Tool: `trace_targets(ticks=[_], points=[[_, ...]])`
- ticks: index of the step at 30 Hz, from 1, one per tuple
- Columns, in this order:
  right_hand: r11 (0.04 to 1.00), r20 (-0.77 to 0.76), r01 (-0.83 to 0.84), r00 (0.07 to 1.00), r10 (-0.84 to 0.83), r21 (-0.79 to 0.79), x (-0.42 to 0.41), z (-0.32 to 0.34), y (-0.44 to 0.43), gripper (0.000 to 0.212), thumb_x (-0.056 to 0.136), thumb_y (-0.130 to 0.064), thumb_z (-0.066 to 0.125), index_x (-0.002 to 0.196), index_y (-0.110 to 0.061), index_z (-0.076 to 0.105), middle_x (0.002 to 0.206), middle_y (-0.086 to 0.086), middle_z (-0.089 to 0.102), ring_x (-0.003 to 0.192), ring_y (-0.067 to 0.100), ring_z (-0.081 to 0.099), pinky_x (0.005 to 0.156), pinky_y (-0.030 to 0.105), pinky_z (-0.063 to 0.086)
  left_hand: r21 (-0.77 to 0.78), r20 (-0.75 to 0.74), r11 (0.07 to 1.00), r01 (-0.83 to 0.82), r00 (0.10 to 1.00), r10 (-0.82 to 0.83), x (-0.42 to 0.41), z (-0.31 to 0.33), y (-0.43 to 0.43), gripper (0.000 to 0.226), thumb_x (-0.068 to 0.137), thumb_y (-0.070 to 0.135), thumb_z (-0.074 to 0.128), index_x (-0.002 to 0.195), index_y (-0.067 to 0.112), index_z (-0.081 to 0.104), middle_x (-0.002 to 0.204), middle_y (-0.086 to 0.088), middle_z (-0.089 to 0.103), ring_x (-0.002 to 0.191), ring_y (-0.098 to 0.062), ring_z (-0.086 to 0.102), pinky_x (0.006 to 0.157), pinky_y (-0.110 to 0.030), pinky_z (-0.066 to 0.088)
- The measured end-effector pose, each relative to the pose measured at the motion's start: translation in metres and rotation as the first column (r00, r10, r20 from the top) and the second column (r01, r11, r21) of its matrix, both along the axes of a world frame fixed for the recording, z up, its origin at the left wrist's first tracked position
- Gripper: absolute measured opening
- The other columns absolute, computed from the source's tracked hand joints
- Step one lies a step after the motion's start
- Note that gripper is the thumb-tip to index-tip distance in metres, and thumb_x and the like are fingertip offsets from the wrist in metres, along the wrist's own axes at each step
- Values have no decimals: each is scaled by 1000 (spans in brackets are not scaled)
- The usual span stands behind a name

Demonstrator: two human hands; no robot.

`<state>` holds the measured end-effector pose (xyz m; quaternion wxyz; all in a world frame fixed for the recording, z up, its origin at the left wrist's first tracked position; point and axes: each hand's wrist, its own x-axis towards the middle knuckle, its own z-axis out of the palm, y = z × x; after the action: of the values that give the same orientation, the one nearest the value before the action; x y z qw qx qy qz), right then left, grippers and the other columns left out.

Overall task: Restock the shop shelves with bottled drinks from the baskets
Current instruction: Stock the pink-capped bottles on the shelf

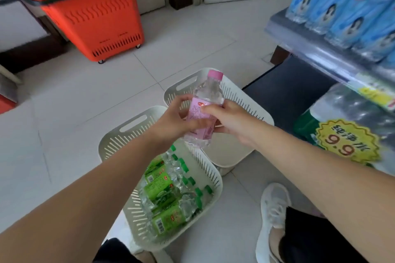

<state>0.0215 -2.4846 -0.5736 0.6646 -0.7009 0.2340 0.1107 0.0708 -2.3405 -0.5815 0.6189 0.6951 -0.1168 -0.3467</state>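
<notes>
Held around its label by left hand (pixel 171 120) and right hand (pixel 232 123) together: pink-capped bottle (pixel 210 92), over the farther white basket (pixel 241 97). Pass fully rightward (shelf (pixel 310 49) beyond right hand), gripping mid-body, label outward.

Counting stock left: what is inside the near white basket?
Green-labelled bottles with green caps lie piled in the near basket. The left arm covers part of it, and any lower layers are hidden.

A yellow starburst tag (pixel 348 141) on the water pack (pixel 346 104) under the shelf (pixel 310 49) reads "纯净水" above "9.9". Print on the pink bottle (pixel 210 89), green bottles (pixel 162 192) (one shows a barcode) and shelf-edge tag (pixel 378 96) is too blurred to read.
</notes>
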Motion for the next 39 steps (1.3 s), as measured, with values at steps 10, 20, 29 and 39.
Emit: trace_targets(ticks=[10,20,29,39], points=[[982,204,190,961,-187,5,-70,102,-84,28,83,-11,65,109,-21,62,99,2,71,89,16,68,78,31,57,-166,164,984,68,986,-40,-54,90,-100,55,69,0,79,107,26,48,90,-3,71,77,-17,68,71,-35,59],[882,512,465,777,-367,-74,-145,250,-128,33,76,-14,75,105,-15,60,100,4,67,91,19,66,77,32,55,-334,401,931,147,916,0,-124,240,-163,61,71,-1,77,119,17,44,106,-12,68,78,-14,67,63,-24,56],[760,765,629,566,-307,-160,-203,398,-184,39,77,-12,75,111,-16,57,93,-7,64,80,4,61,59,12,50,-267,715,907,324,698,-39,-153,380,-220,41,84,26,67,118,27,44,102,10,63,100,-4,60,75,-12,49],[527,840,832,404,-363,-173,-187,489,-273,38,78,-8,73,112,-10,54,101,2,61,90,16,59,77,30,48,250,936,965,77,236,-262,-95,426,-281,60,93,41,52,146,20,32,150,-1,36,137,-18,35,111,-33,29]])
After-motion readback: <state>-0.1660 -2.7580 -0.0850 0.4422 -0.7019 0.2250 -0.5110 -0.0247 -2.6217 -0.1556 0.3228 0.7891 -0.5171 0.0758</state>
